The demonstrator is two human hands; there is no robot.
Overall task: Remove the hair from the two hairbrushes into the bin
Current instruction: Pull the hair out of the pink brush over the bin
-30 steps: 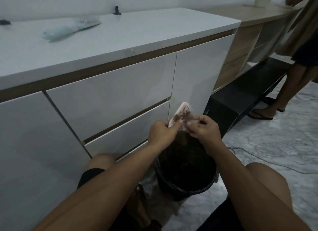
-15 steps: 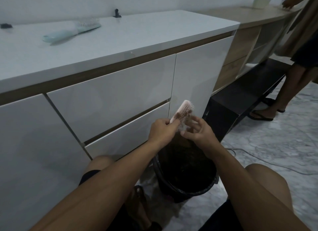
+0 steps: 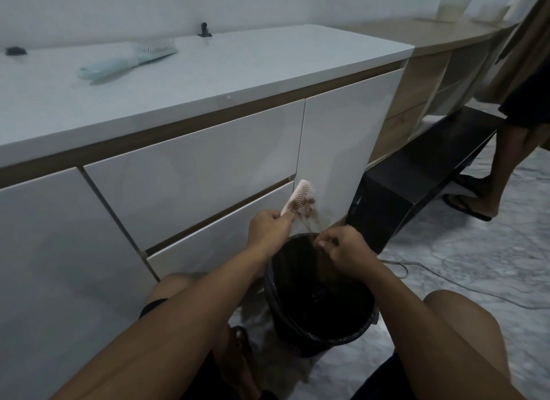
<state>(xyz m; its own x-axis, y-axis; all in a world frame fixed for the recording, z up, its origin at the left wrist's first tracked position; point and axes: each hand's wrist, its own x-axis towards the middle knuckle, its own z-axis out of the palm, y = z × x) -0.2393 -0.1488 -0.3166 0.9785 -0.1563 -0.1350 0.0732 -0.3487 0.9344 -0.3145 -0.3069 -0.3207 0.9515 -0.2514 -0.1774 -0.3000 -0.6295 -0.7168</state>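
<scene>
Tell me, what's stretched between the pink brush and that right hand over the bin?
In the head view, strands of brown hair run from the pink brush down to the right hand, which pinches them above the black bin.

Your forearms are bare, with no sleeves reaching them, and so are your left hand (image 3: 269, 230) and right hand (image 3: 345, 249). You wear dark shorts (image 3: 151, 306) that leave both knees uncovered.

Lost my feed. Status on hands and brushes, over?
Left hand grips pink brush. Right hand pulling hair over bin. Green brush on counter.
</scene>
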